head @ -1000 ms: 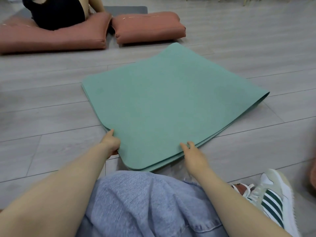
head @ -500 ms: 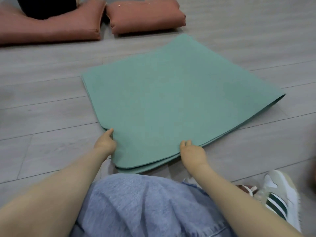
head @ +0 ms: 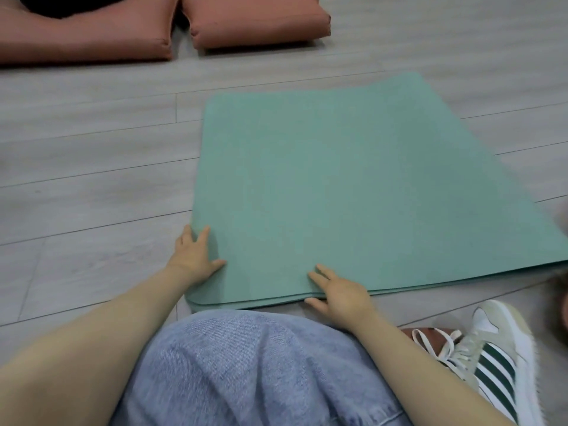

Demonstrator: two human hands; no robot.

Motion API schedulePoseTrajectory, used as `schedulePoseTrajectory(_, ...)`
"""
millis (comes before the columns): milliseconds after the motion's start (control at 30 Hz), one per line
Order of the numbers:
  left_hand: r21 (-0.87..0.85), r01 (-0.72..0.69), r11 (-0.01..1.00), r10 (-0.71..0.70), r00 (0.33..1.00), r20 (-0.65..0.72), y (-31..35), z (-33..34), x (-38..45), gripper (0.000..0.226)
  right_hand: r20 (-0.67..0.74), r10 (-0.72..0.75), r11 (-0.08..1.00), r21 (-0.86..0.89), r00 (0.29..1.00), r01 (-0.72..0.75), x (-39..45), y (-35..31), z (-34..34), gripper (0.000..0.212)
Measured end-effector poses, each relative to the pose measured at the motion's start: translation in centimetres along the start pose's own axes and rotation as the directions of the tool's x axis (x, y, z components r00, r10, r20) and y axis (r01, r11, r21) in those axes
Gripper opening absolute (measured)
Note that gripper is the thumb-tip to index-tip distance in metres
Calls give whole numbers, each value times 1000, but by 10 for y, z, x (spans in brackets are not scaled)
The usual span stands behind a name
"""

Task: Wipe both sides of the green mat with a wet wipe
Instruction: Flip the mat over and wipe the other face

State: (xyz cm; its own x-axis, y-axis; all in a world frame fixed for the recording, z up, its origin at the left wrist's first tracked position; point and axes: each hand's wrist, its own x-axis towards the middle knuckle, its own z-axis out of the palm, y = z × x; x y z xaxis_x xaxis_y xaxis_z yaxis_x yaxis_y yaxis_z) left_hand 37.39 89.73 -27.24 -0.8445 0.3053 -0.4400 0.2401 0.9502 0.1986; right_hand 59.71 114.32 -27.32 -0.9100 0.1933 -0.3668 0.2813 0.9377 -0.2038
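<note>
green mat [head: 353,192] is lying folded in layers on the grey plank floor [head: 92,179], its stacked edges showing along the near side, just ahead of the person's denim-clad knee [head: 252,364]. left hand [head: 193,256] is resting flat on the mat's near left corner, fingers straight and slightly spread, thumb pointing right across the top layer. right hand [head: 341,295] is sitting at the near edge, fingers straight and a little apart on the top surface, thumb down at the stacked edges; whether it is slipping between layers i cannot tell. two rust-red cushions [head: 252,23] are lying on the floor well beyond the mat. a white sneaker [head: 498,361] with dark green stripes is sitting near the right forearm.
</note>
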Motion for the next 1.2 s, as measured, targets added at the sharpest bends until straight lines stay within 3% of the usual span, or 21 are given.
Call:
schedulePoseTrajectory(100,207,-160,965,179,981,-77,-6,2,-9,97,-55,7,997,82,998,-2,0,12,0,68)
schedulePoseTrajectory(233,234,-383,893,378,923,71,-21,28,-34,103,-60,44,996,-70,997,-49,0,19,1,69)
schedulePoseTrajectory(333,253,-430,867,419,903,97,-35,42,-37,115,-1,60,987,-151,998,-59,1,24,1,76)
schedulePoseTrajectory(467,367,-461,808,428,887,173,-38,40,-34,101,21,37,979,-202,999,-32,3,29,-1,69)
schedulePoseTrajectory(567,417,-496,762,474,865,163,-38,36,-37,103,56,50,975,-221,997,-37,5,28,0,65)
schedulePoseTrajectory(667,504,-547,668,590,803,89,-40,41,-37,75,49,48,963,-267,998,-33,5,24,2,61)
schedulePoseTrajectory(733,468,-595,653,660,750,33,-39,47,-40,60,30,60,959,-279,998,-49,5,24,4,59)
schedulePoseTrajectory(833,442,-637,632,716,698,-20,-36,49,-46,77,12,106,960,-262,994,-99,4,18,6,57)
schedulePoseTrajectory(900,402,-662,632,732,680,-31,-40,49,-47,77,10,125,966,-231,992,-119,2,17,7,57)
schedulePoseTrajectory(1000,332,-664,670,685,725,67,-38,46,-53,64,34,108,981,-167,994,-101,-4,22,6,55)
schedulePoseTrajectory(1067,322,-683,656,690,715,112,-43,49,-54,52,44,100,986,-135,994,-93,-9,26,6,55)
schedulePoseTrajectory(1100,319,-692,648,698,707,117,-45,50,-52,59,45,106,988,-117,993,-100,-11,27,7,56)
schedulePoseTrajectory(1200,147,-616,774,621,784,17,-52,49,-52,87,22,150,988,35,988,-151,-13,25,11,53)
